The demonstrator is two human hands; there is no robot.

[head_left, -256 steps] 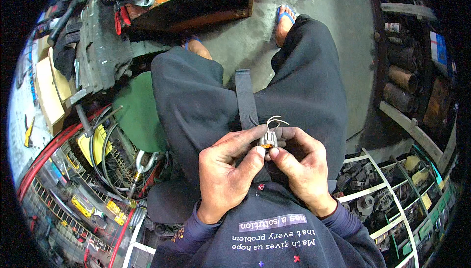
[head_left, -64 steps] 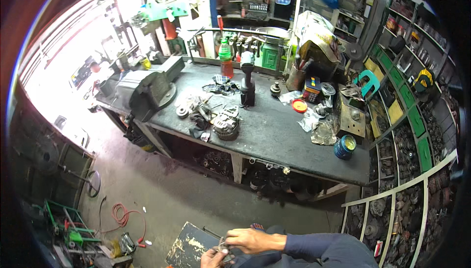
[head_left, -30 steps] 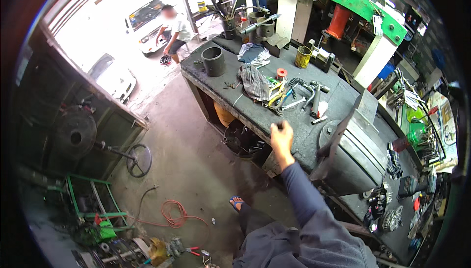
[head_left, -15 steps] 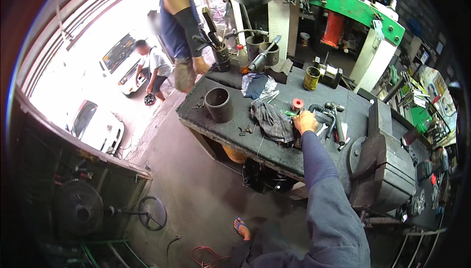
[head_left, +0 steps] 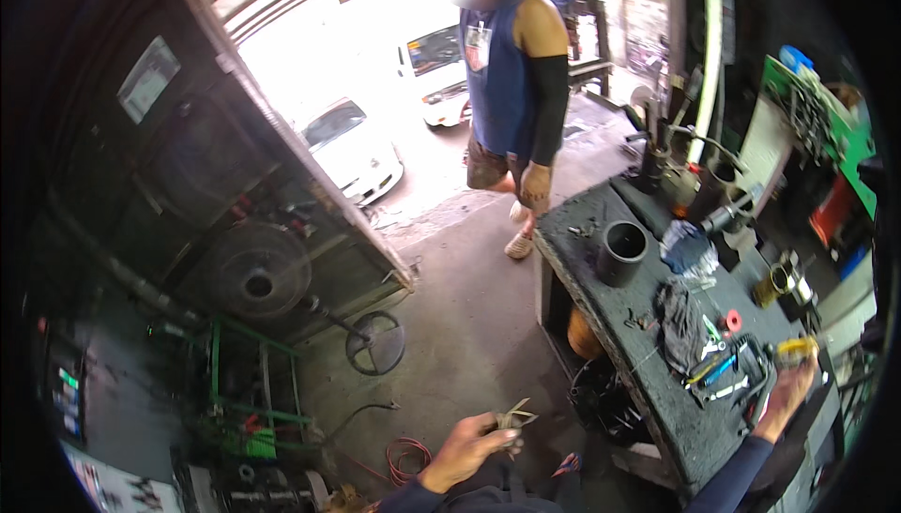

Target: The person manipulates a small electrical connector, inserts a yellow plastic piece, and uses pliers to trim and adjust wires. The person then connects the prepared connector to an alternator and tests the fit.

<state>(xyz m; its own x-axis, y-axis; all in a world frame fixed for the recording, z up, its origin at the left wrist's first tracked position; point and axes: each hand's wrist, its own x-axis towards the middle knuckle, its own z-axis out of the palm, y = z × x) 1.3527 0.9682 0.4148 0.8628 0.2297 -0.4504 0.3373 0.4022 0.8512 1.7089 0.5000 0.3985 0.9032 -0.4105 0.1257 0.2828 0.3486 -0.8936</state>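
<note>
Low over the floor, in front of my body, my left hand (head_left: 469, 449) is closed with thumb and fingers pinched on a small bundle of thin, pale, wiry strips (head_left: 515, 415). My right hand (head_left: 786, 396) reaches over the bench's right side, its fingers closed around a small yellow object (head_left: 796, 351) whose kind is blurred. Beside it on the dark workbench (head_left: 610, 321) lie a blue-handled tool (head_left: 719, 369), a wrench (head_left: 730, 389), a red ring-shaped piece (head_left: 733, 321) and a crumpled dark rag (head_left: 679, 327).
A dark metal cylinder (head_left: 624, 253) stands near the bench's far left corner. A yellowish can (head_left: 772, 284) is farther right. Another person (head_left: 511, 91) stands beyond the bench. On the left are a standing fan (head_left: 258, 278), a steering wheel (head_left: 375, 342) and red cable (head_left: 408, 461) on the floor.
My view has swung left. My right hand has left the green item beside the rag and now grips the yellow object. My left hand has come into view. The other person has turned.
</note>
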